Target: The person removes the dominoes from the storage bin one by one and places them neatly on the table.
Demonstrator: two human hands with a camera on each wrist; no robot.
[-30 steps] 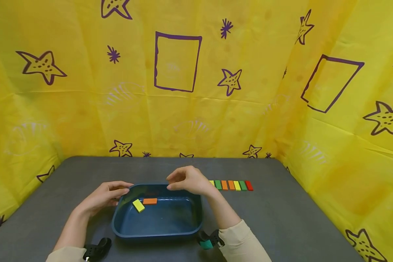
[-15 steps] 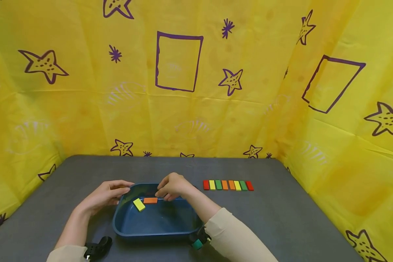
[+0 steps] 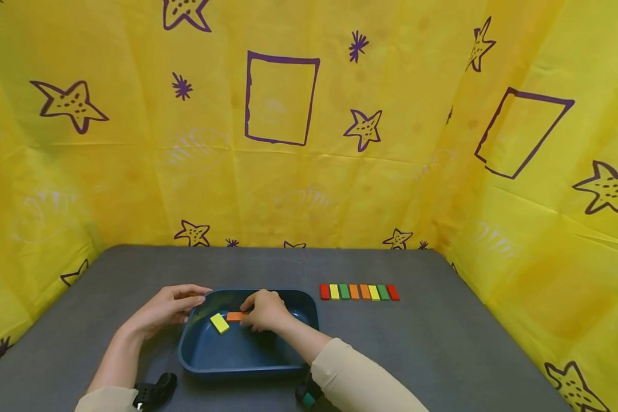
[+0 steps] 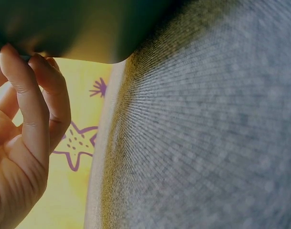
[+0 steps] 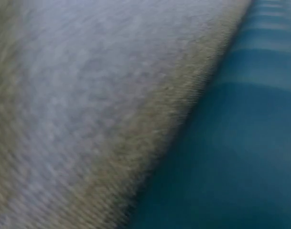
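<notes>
A dark blue tub [image 3: 247, 353] sits on the grey table [image 3: 432, 337] in front of me. Inside it lie a yellow block [image 3: 219, 323] and an orange block [image 3: 234, 316]. My right hand [image 3: 261, 312] reaches down into the tub, fingers curled over the right end of the orange block. My left hand [image 3: 172, 306] holds the tub's far left rim; in the left wrist view its fingertips [image 4: 21, 71] pinch the dark tub edge [image 4: 83, 24]. The right wrist view shows only the tub wall [image 5: 231, 143] and table surface [image 5: 88, 95], blurred.
A row of several small blocks [image 3: 359, 292], red, yellow, green and orange, lies on the table right of the tub. Yellow star-patterned cloth [image 3: 288, 143] walls in the table at the back and both sides.
My right hand came from above the tub's far rim down into the tub and onto the orange block, uncovering the row's left end. The left hand stayed on the rim.
</notes>
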